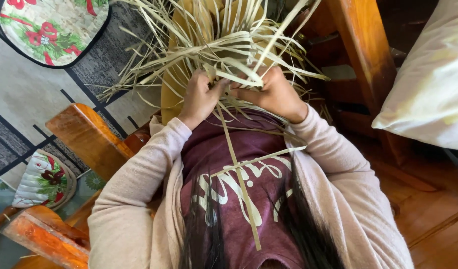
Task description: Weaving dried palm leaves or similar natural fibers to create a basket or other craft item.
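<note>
Pale pink cardigan, maroon printed shirt

Two hands, one woven bundle, countless strips

Both hands, left hand and right hand, pinch one bundle of pale straw strips, too many to count. Two loose strips hang below the grip. Left of it: two floral cushions and two wooden chair arms. Right: one white pillow.

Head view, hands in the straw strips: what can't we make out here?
- Fingertips of left hand and right hand: buried in the pale straw strips.
- Woven piece under the hands: covered by hands and loose strips.
- Strip ends: cut off by the top edge.
- Wooden chair arm: partly hidden by the left sleeve.
</note>
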